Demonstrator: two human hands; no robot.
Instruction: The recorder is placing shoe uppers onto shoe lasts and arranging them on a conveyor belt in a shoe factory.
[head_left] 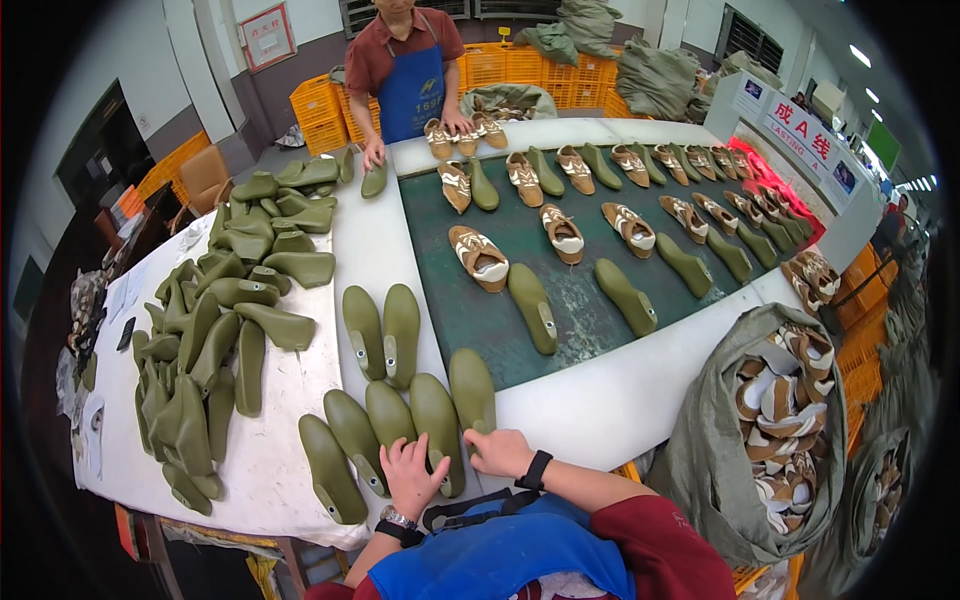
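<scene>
A row of green shoe lasts [331,468] lies along the near edge of the white table, toes pointing away from me. My left hand [412,482] rests with fingers spread over the heel ends of two lasts, one of them the wide last [431,415]. At the row's right end, my right hand [500,453] has its fingers closed at the heel of another shoe last [471,385]. The underside of that grip is hidden. Just beyond, a pair of lasts [402,335] lies side by side.
A heap of lasts [215,330] covers the left table. On the green conveyor belt [450,330], brown-and-white shoe uppers [478,258] alternate with lasts. To my right stands a grey sack [700,450] of uppers. Across the table, a person in a blue apron [411,85] handles a last and uppers.
</scene>
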